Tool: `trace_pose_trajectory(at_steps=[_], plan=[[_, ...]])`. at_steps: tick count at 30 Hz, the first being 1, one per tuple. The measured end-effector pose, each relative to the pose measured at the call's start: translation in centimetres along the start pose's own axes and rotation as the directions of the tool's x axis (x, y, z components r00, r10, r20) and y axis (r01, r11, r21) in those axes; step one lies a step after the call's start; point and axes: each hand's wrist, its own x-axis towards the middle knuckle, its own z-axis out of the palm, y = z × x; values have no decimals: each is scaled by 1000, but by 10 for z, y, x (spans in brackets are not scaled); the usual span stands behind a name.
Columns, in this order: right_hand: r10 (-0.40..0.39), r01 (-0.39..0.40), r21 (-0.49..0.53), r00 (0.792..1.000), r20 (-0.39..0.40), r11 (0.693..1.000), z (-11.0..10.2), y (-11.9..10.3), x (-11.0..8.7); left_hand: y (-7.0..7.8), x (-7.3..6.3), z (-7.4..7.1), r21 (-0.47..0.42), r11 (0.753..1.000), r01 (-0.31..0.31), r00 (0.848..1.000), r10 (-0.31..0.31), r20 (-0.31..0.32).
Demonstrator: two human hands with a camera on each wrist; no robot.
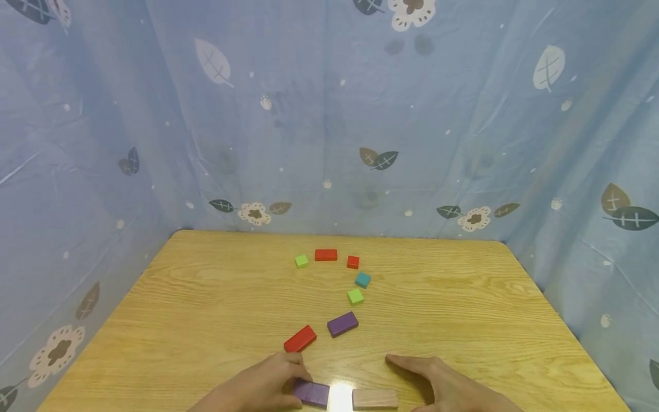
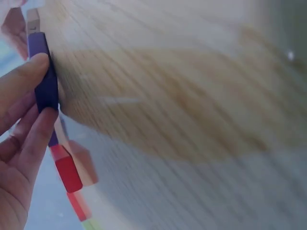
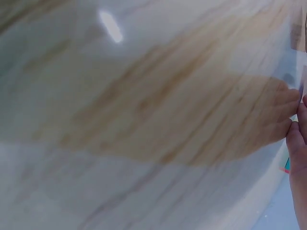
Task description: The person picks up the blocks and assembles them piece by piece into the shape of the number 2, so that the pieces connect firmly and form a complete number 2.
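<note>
Near the front of the table, my left hand (image 1: 270, 382) pinches the left end of a purple block (image 1: 315, 394) between thumb and fingers. The left wrist view shows the thumb on one side of this purple block (image 2: 46, 91) and the fingertips at its end. A plain wooden block (image 1: 374, 399) lies to its right, across a small gap with a bright glare. My right hand (image 1: 447, 382) is just right of the wooden block, fingers extended and holding nothing. Beyond the left hand lies a red oblong block (image 1: 300, 339), with a second purple block (image 1: 342, 324) beside it.
Farther back on the wood-grain table (image 1: 206, 309) are a green block (image 1: 355, 297), a teal block (image 1: 362, 280), a small red block (image 1: 353, 262), a red oblong block (image 1: 326, 255) and another green block (image 1: 301, 261). A blue patterned curtain (image 1: 309, 126) surrounds the table's back and sides.
</note>
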Motion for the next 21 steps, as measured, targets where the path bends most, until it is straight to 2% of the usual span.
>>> trace_pose_trajectory(at_steps=[10,15,17,21], plan=[[47,-48,10,999,11,999,-1,-1,0,-1,3,-2,-12,1000,5,1000,-5,11],[173,-175,47,984,33,983,-1,-6,2,0,7,-4,-19,1000,15,1000,-15,13],[200,-202,62,979,36,977,-1,-7,2,0,8,-4,-16,1000,9,1000,-9,10],[191,-193,82,981,37,978,0,-6,2,-2,9,-3,0,1000,-25,1000,25,-7]])
